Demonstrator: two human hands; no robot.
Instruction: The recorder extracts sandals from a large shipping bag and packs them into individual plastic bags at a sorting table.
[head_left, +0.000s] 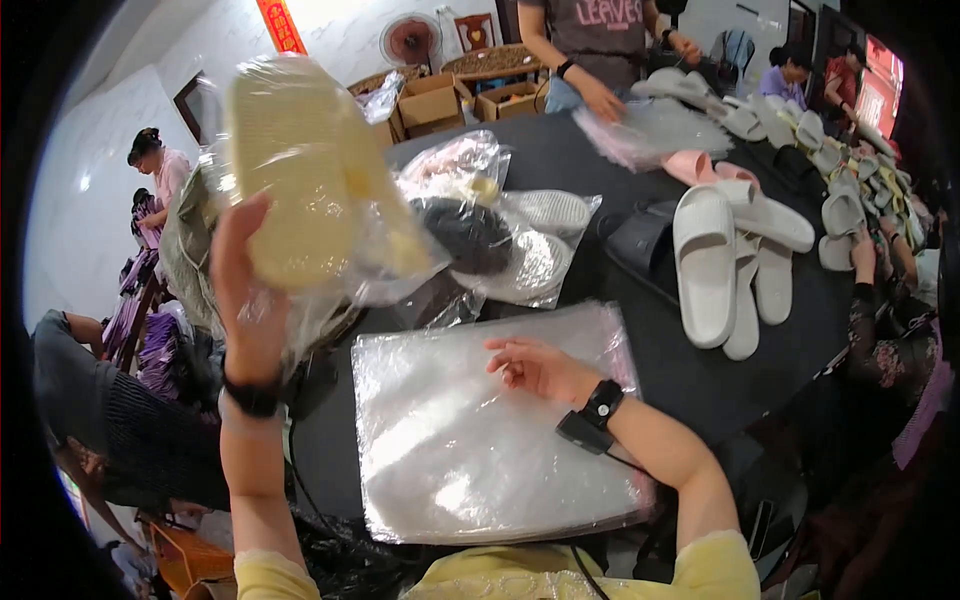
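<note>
Lifting a bagged pair of yellow slippers (310,190) high and off to the left with the left hand (245,300), fingers clamped around the lower end of the clear bag. Resting the right hand (535,368) on a stack of clear plastic bags (480,440) lying flat on the black table (690,370), fingers loosely spread and slightly curled, holding nothing, fingertips touching the top sheet.

Looking like the tail end of packing one pair: slippers already inside their bag, raised clear of the table, not yet set down anywhere. Judging by the hand on the stack, probably getting ready to peel off a fresh bag.

Calling, next, for a place to drop the packed pair off to the left, then for pinching only the top sheet of the slippery stack without dragging several along. Needing, too, a reach across to the white slippers (725,260) lying loose further right on the table, well apart from the stack.

Lying between stack and far edge: more filled bags (500,240), one with a dark pair inside. Standing at the far side, another person's hand (603,100) pressing on a bag beside pink slippers (705,168).
</note>
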